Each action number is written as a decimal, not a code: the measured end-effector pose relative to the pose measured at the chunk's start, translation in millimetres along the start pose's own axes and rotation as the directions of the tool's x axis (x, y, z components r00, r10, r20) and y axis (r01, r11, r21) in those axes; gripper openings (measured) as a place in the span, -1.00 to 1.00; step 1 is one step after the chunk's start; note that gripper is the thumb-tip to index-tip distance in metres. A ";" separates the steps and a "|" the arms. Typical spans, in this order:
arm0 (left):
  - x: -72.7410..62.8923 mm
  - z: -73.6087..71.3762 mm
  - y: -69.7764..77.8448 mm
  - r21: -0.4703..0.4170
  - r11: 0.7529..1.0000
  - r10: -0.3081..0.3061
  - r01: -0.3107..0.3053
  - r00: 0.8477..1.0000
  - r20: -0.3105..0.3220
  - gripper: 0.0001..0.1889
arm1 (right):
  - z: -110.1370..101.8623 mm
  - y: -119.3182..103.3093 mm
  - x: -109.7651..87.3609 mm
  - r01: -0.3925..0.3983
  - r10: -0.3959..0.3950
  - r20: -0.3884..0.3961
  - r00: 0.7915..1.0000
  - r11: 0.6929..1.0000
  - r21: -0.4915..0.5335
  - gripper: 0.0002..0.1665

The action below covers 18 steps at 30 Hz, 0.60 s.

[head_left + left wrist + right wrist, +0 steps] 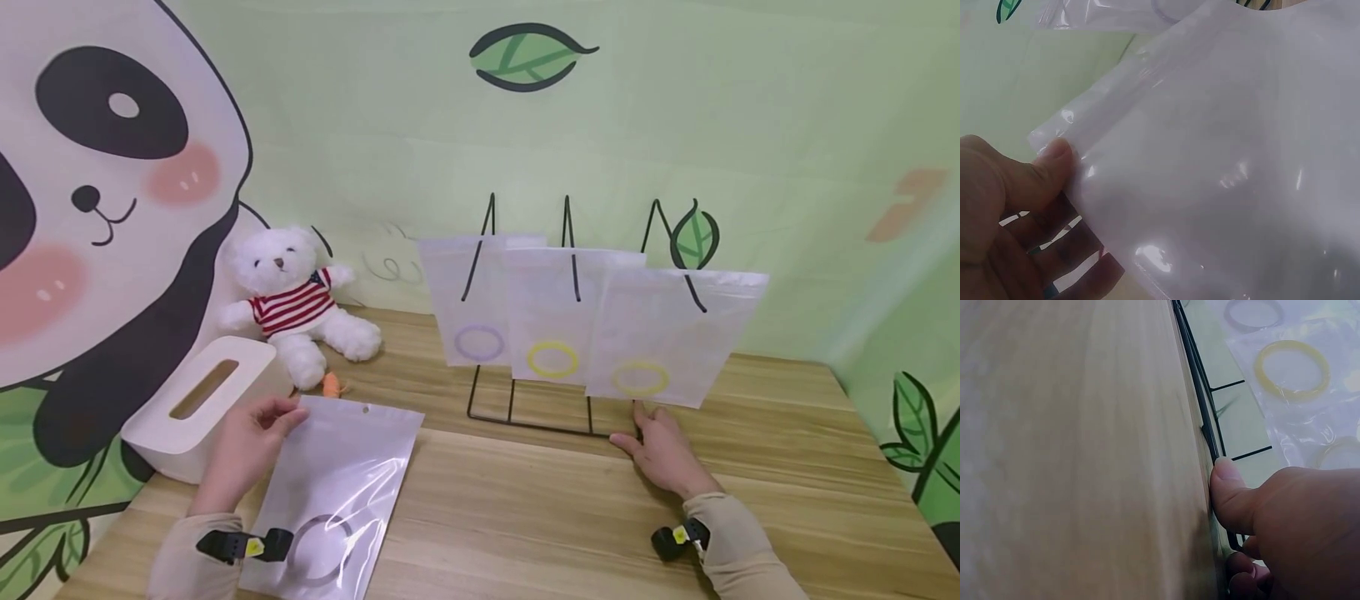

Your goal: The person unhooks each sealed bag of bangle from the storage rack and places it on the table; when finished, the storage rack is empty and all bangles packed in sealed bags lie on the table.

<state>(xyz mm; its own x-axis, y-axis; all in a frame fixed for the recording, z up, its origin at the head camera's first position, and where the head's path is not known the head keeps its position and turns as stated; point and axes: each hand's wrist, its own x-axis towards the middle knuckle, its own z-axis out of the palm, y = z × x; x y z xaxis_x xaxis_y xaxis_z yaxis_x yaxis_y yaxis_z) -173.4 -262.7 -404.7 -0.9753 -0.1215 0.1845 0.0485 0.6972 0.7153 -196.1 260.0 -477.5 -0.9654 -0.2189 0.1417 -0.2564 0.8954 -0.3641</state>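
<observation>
My left hand point(251, 450) pinches the top left corner of a translucent zip bag point(352, 467) between thumb and fingers. A grey ring point(347, 529) shows in the lower part of this bag, and a small hole pierces its top edge. In the left wrist view the bag point(1185, 162) spreads away from the thumb. My right hand point(667, 454) grips the front right corner of a black wire rack point(543, 427) by its base. From the rack's hooks hang a bag with a purple ring point(459, 283) and two bags with yellow rings point(543, 300) point(675, 333).
A white tissue box point(255, 354) stands at the left, beside a white teddy bear point(296, 312) in a striped shirt. A small orange object point(332, 385) lies by the bear's foot. Behind the wooden table point(510, 517) is a green wall with a panda picture.
</observation>
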 end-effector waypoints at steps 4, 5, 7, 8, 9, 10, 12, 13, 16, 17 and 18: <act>0.1 0.9 -1.5 0.009 1.000 0.014 -0.014 1.000 0.008 -0.80 | -0.1 -0.6 -0.2 0.003 -0.003 -0.007 1.000 1.000 -0.012 -0.15; 0.2 1.0 -1.7 0.011 1.000 0.018 -0.018 1.000 0.008 -0.81 | -0.1 -0.6 -0.4 0.005 -0.005 -0.008 1.000 1.000 -0.015 -0.15; 0.3 1.3 -2.8 0.016 1.000 0.015 -0.015 1.000 0.010 -0.81 | -0.3 -0.7 -0.8 0.003 -0.003 -0.008 1.000 1.000 -0.019 -0.16; 0.4 1.4 -3.5 0.016 1.000 0.011 -0.011 1.000 0.011 -0.81 | -0.5 -1.0 -1.1 0.002 -0.002 -0.008 1.000 1.000 -0.020 -0.16; 0.4 1.5 -4.0 0.017 1.000 0.004 -0.004 1.000 0.014 -0.81 | -0.8 -1.4 -1.4 0.001 -0.001 -0.007 1.000 1.000 -0.019 -0.16; 0.4 1.4 -4.4 0.018 1.000 -0.006 0.005 1.000 0.019 -0.80 | -1.0 -1.7 -1.5 -0.001 0.001 -0.005 1.000 1.000 -0.017 -0.16; 0.9 1.2 -5.0 0.018 1.000 -0.021 0.021 0.999 0.029 -0.80 | -1.6 -2.4 -1.8 -0.006 0.006 0.000 1.000 1.000 -0.015 -0.15; 1.2 1.1 -5.3 0.019 0.999 -0.030 0.030 0.999 0.034 -0.80 | -1.6 -2.5 -1.7 -0.008 0.008 0.001 1.000 1.000 -0.013 -0.14; 1.8 0.7 -5.7 0.018 0.998 -0.054 0.053 0.998 0.044 -0.78 | -1.9 -2.7 -1.3 -0.011 0.011 0.006 1.000 1.000 -0.011 -0.14; 1.9 0.7 -6.1 0.017 0.998 -0.059 0.058 0.997 0.044 -0.78 | -1.9 -2.7 -1.2 -0.011 0.011 0.007 1.000 1.000 -0.008 -0.14; 1.8 0.5 -6.3 0.017 0.998 -0.066 0.065 0.997 0.044 -0.77 | -1.7 -2.4 -0.9 -0.010 0.010 0.009 1.000 1.000 -0.008 -0.14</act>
<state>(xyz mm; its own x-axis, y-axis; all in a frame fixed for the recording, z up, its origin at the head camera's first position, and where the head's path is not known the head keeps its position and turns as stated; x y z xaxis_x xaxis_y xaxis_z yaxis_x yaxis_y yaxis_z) -175.5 -266.9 -409.3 -0.9848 -0.1361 0.1075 -0.0186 0.6994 0.7145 -194.6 258.7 -475.2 -0.9684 -0.2130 0.1298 -0.2461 0.9007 -0.3579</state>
